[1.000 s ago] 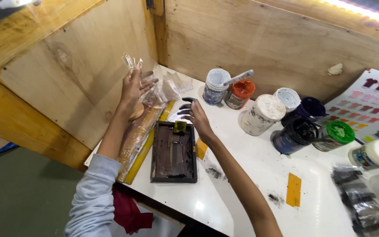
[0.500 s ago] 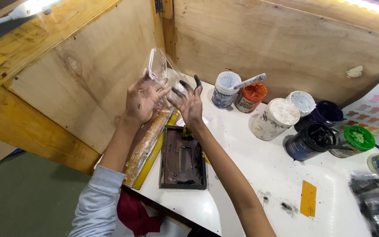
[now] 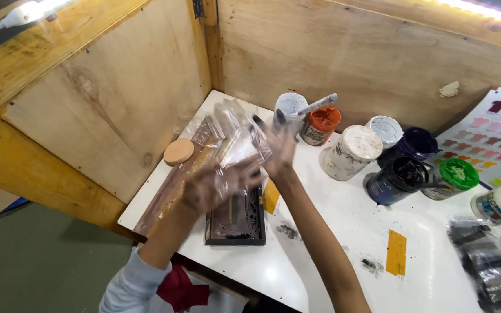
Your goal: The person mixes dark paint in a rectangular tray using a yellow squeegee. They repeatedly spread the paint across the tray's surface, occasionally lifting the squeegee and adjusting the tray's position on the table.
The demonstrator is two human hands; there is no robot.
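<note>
My left hand (image 3: 204, 188), blurred by motion, and my right hand (image 3: 278, 148), fingers stained with dark ink, both hold a crumpled clear plastic bag (image 3: 238, 136) in the air. The bag hangs over a dark, ink-covered rectangular tray (image 3: 236, 226) that lies on the white table (image 3: 320, 232). My left arm wears a light blue sleeve; my right forearm is bare.
Several paint jars stand at the back: white (image 3: 289, 107), orange (image 3: 320, 123), cream (image 3: 352, 152), purple (image 3: 414, 145), black (image 3: 398, 179), green (image 3: 453, 177). A round wooden lid (image 3: 179, 152) and long wooden strips (image 3: 169, 194) lie left. Colour chart (image 3: 494, 130), black packets (image 3: 485, 264), yellow tape (image 3: 396, 252), plywood walls.
Both hands came together on the clear plastic bag, then dropped lower and toward me over the tray. The view shifted left, and the left hand now blurs.
</note>
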